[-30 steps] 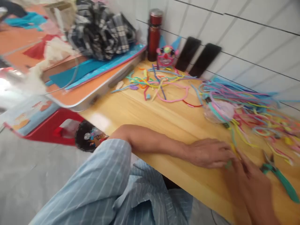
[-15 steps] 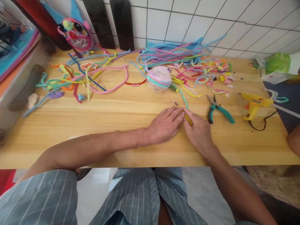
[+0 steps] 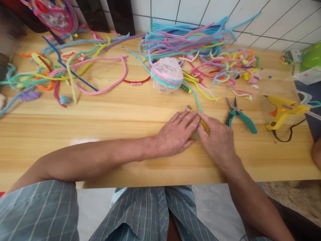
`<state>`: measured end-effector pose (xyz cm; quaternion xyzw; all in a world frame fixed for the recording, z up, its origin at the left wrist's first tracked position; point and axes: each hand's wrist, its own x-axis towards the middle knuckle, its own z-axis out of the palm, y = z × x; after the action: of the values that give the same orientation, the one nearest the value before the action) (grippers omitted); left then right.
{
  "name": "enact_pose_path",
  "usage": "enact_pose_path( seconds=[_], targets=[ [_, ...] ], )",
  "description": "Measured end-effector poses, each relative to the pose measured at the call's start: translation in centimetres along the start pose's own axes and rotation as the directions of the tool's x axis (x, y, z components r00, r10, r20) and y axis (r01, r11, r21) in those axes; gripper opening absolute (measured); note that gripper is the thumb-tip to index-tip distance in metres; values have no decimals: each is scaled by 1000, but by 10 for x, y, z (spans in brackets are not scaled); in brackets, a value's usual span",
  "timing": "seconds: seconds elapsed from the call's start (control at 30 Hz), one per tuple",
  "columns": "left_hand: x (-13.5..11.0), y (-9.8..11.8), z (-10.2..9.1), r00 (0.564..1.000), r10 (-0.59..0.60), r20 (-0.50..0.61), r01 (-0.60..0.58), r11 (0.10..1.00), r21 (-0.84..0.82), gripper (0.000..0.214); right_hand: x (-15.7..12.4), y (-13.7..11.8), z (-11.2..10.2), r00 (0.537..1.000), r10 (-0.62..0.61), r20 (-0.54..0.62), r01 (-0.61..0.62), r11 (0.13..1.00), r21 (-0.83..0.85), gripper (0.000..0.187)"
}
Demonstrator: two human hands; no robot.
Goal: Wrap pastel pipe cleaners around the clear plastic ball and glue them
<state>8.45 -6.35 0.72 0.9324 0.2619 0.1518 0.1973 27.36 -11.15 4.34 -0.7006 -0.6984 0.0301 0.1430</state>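
My left hand (image 3: 177,134) lies palm down on the wooden table (image 3: 100,113), fingers stretched toward my right hand. My right hand (image 3: 217,140) is closed on a small yellow-handled cutter (image 3: 200,120), whose metal tip pokes out beyond my fingers. A teal pipe cleaner (image 3: 197,100) runs from the hands up to a round ball wrapped in pastel pipe cleaners (image 3: 167,74), which sits just beyond them.
Teal-handled pliers (image 3: 239,115) lie right of my hands, a yellow glue gun (image 3: 282,110) with its cord farther right. Loose pipe cleaners (image 3: 190,47) cover the back of the table by the tiled wall. A pink toy (image 3: 54,13) stands at back left.
The view swung from the table's left end to looking straight down at my hands. Both hands have stayed together on the yellow cutter, barely shifting.
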Motion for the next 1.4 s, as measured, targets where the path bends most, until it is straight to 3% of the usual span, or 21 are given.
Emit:
enact_pose_path(
  seconds=[0.27, 0.6, 1.03, 1.4],
  targets=[
    [2, 5, -7, 997, -77, 18, 77, 997, 5, 85, 3, -3, 3, 999, -19, -33, 19, 1000, -6, 43],
    [4, 7, -20, 988, -115, 106, 117, 993, -11, 92, 2, -3, 6, 998, -16, -67, 25, 990, 138, 42],
    [3, 2, -16, 993, -108, 55, 110, 994, -22, 95, 4, 1, 12, 996, -23, -84, 37, 986, 165, 40],
    [3, 1, -17, 995, -100, 29, 100, 995, -5, 90, 5, -2, 8, 1000, 14, -22, -11, 990, 139, 42]
  ],
)
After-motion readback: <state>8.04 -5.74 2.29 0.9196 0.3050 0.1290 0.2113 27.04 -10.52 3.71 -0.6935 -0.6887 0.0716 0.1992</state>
